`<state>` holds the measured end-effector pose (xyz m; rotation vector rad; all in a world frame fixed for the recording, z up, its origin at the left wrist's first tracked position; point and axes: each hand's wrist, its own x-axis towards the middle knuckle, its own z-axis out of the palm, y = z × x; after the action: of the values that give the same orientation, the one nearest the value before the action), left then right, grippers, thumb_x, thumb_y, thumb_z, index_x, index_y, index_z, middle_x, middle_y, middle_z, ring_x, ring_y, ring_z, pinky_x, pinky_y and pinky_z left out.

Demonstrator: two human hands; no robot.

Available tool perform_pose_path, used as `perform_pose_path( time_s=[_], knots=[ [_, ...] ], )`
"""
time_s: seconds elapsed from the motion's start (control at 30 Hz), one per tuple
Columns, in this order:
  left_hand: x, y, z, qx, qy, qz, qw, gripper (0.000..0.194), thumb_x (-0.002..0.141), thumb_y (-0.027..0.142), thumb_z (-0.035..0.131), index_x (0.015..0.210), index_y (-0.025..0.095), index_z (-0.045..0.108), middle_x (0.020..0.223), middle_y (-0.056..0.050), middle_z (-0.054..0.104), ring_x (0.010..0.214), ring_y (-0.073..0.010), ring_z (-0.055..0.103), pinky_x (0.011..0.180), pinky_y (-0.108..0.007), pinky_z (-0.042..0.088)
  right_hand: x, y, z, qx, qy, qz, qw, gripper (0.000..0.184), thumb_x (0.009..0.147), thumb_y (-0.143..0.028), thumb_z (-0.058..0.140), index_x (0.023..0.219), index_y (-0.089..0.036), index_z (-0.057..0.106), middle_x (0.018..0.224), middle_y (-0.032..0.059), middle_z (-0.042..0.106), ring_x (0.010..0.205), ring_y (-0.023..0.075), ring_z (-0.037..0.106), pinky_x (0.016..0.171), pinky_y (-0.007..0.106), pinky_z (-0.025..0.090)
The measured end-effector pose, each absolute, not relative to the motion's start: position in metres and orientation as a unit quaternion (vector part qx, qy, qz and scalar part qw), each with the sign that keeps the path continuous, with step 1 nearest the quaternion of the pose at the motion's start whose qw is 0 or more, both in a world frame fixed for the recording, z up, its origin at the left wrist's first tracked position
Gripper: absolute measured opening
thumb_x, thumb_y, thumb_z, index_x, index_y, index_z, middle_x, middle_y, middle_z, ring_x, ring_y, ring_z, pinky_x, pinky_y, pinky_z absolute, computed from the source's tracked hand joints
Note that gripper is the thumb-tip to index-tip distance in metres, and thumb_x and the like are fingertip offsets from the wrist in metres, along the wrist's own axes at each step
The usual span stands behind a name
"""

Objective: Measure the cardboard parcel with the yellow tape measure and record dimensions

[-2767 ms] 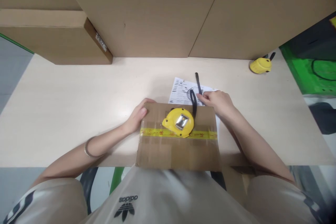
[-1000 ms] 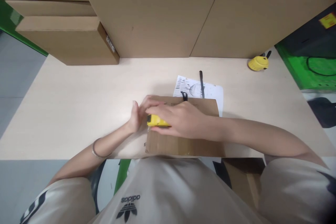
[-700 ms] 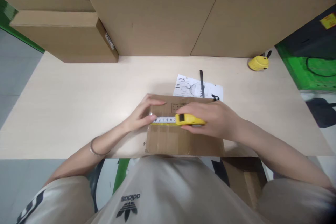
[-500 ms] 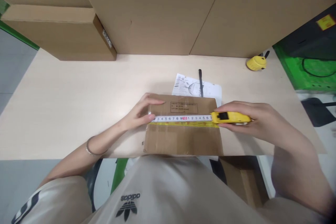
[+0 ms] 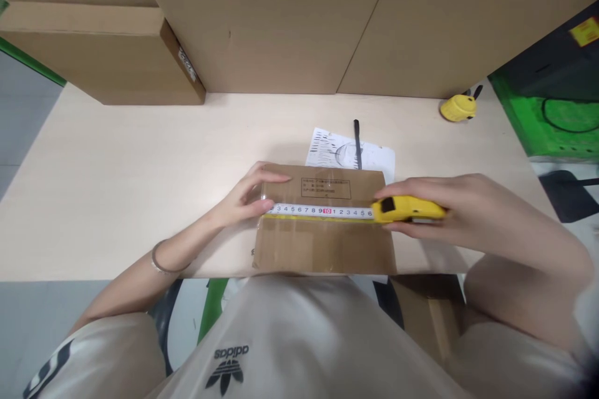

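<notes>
The box [image 5: 322, 249] is lying on the surface [image 5: 140, 156] between the two hands, close to the person's shirt [image 5: 299, 330]. A printed label [image 5: 326, 188] is showing on its top, on the half farther from the person. The tape [image 5: 416, 207] is sitting at the box's right end, and its white blade [image 5: 322, 211] is running across the top from one hand to the other, alongside a yellow strip [image 5: 318, 219].

The left hand [image 5: 246, 196] is keeping its thumb and forefinger spread: the thumb is pressing at the blade's end, while the forefinger is reaching over the box's far left corner. The right hand [image 5: 463, 206] is gripping the yellow body of the tape between thumb and fingers. Whether the tape is touching the box is not clear.

Beyond the hands and between them, a paper [image 5: 322, 146] is lying partly hidden by the box, with a black pen [image 5: 357, 143] resting across it. Farther out, beyond the right hand, another yellow measure [image 5: 457, 108] is standing near the big cartons [image 5: 262, 31], which are lining the far side. A flatter carton [image 5: 93, 62] is standing beyond the left hand, and a bracelet [image 5: 160, 262] is circling the left forearm.
</notes>
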<state>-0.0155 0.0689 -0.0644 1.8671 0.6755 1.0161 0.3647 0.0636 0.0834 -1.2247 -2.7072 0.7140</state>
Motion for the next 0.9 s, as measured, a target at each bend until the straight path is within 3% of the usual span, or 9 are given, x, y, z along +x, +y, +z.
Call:
perform_pose_path(
  time_s=[0.17, 0.3, 0.4, 0.5, 0.6, 0.7, 0.8, 0.9],
  knots=[
    [-0.016, 0.067, -0.066, 0.739, 0.302, 0.397, 0.452, 0.050, 0.102, 0.062, 0.054, 0.138, 0.030, 0.067, 0.130, -0.011, 0.063, 0.127, -0.0296, 0.060, 0.114, -0.050, 0.046, 0.280, 0.088, 0.080, -0.271, -0.943, 0.190, 0.040, 0.027, 0.099, -0.033, 0.065, 0.126, -0.029, 0.067, 0.117, -0.0029, 0.080, 0.073, 0.0128, 0.068, 0.057, 0.026, 0.032],
    [-0.010, 0.061, -0.064, 0.681, 0.327, 0.419, 0.504, 0.078, 0.102, 0.077, 0.020, 0.126, 0.022, 0.070, 0.128, -0.014, 0.065, 0.125, -0.0322, 0.060, 0.116, -0.054, 0.046, 0.233, 0.089, 0.069, -0.168, -0.974, 0.123, 0.092, 0.031, 0.102, -0.024, 0.061, 0.132, -0.027, 0.067, 0.134, -0.0009, 0.073, 0.094, 0.0140, 0.069, 0.056, 0.027, 0.027],
    [-0.007, 0.057, -0.062, 0.652, 0.360, 0.406, 0.530, 0.088, 0.100, 0.079, 0.010, 0.122, 0.020, 0.072, 0.129, -0.015, 0.067, 0.128, -0.0343, 0.061, 0.118, -0.057, 0.045, 0.217, 0.083, 0.060, -0.142, -0.980, 0.056, 0.130, 0.036, 0.105, -0.016, 0.048, 0.129, -0.029, 0.071, 0.123, -0.0017, 0.075, 0.095, 0.0147, 0.068, 0.056, 0.028, 0.026],
    [-0.012, 0.057, -0.053, 0.671, 0.366, 0.382, 0.520, 0.092, 0.100, 0.080, 0.006, 0.126, 0.022, 0.073, 0.143, -0.015, 0.064, 0.140, -0.0362, 0.056, 0.124, -0.059, 0.042, 0.221, 0.081, 0.056, -0.131, -0.973, 0.058, 0.181, 0.040, 0.106, -0.013, 0.044, 0.129, -0.031, 0.072, 0.113, -0.0025, 0.077, 0.092, 0.0143, 0.066, 0.063, 0.028, 0.035],
    [-0.016, 0.052, -0.025, 0.737, 0.389, 0.352, 0.426, 0.079, 0.103, 0.076, 0.018, 0.136, 0.027, 0.070, 0.168, -0.010, 0.044, 0.158, -0.0371, 0.039, 0.133, -0.062, 0.030, 0.247, 0.082, 0.063, -0.106, -0.962, 0.160, 0.197, 0.032, 0.104, -0.015, 0.052, 0.127, -0.028, 0.070, 0.118, -0.0014, 0.077, 0.098, 0.0137, 0.066, 0.075, 0.026, 0.043],
    [-0.008, 0.032, 0.013, 0.805, 0.445, 0.303, 0.250, 0.044, 0.109, 0.049, 0.046, 0.146, 0.031, 0.062, 0.177, -0.005, 0.031, 0.167, -0.0355, 0.023, 0.135, -0.065, 0.026, 0.285, 0.079, 0.076, -0.145, -0.942, 0.260, 0.157, 0.027, 0.097, -0.019, 0.063, 0.123, -0.024, 0.066, 0.117, -0.0002, 0.078, 0.092, 0.0152, 0.067, 0.076, 0.028, 0.047],
    [0.019, 0.006, 0.038, 0.879, 0.354, 0.284, 0.145, 0.055, 0.107, 0.025, 0.053, 0.161, 0.020, 0.042, 0.171, -0.015, 0.041, 0.161, -0.0279, 0.040, 0.131, -0.048, 0.043, 0.316, 0.070, 0.086, -0.175, -0.942, 0.275, 0.085, 0.025, 0.093, -0.021, 0.066, 0.117, -0.024, 0.062, 0.119, 0.0002, 0.077, 0.086, 0.0173, 0.061, 0.072, 0.031, 0.046],
    [0.048, -0.009, 0.038, 0.919, 0.308, 0.231, 0.087, 0.049, 0.108, 0.019, 0.048, 0.154, 0.003, 0.046, 0.157, -0.025, 0.057, 0.151, -0.0306, 0.055, 0.125, -0.042, 0.052, 0.327, 0.058, 0.089, -0.142, -0.947, 0.285, 0.031, 0.021, 0.092, -0.016, 0.063, 0.110, -0.026, 0.064, 0.121, -0.0022, 0.075, 0.086, 0.0178, 0.054, 0.073, 0.032, 0.043]
  ],
)
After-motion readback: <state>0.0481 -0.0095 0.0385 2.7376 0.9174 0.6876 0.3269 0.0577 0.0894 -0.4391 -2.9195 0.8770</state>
